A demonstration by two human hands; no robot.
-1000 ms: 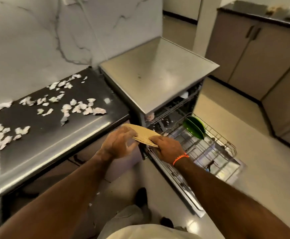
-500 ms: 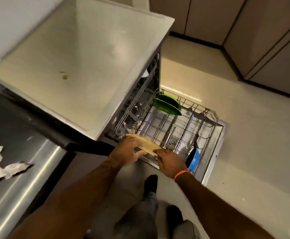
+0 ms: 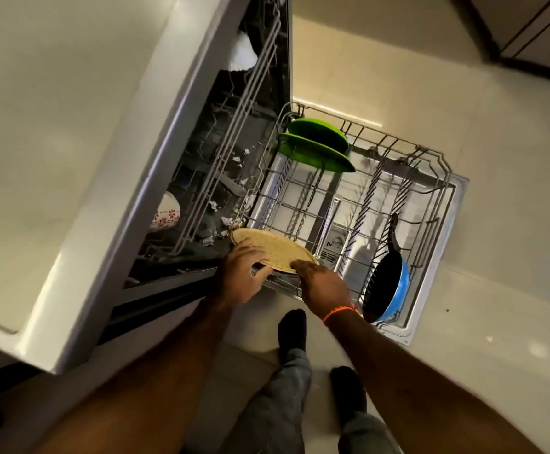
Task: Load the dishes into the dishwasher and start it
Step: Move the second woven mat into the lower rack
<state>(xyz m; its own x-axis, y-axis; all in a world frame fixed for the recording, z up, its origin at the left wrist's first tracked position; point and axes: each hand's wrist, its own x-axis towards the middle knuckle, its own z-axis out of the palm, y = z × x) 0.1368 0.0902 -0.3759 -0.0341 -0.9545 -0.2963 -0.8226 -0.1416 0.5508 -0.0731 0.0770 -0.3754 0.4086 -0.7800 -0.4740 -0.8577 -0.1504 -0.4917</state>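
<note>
I see both my hands gripping a tan plate (image 3: 275, 250) over the near corner of the pulled-out lower rack (image 3: 444, 178): left hand (image 3: 242, 276) curled on its near-left edge, right hand (image 3: 324, 285) pinching its near-right edge. Beyond them stand two green plates (image 3: 316, 147); right of my right hand, a blue pan (image 3: 388, 286).

We are looking down on a pale tiled floor (image 3: 398, 77) stretching away beyond the hands and off to their right — light is glancing off it in a bright strip just past the far edge of what the hands are reaching over. A pale worktop (image 3: 54, 126) is filling the space to the left of the hands. Far up to their right, brown cabinet doors (image 3: 535, 24) are standing above a dark plinth (image 3: 529, 65).
</note>
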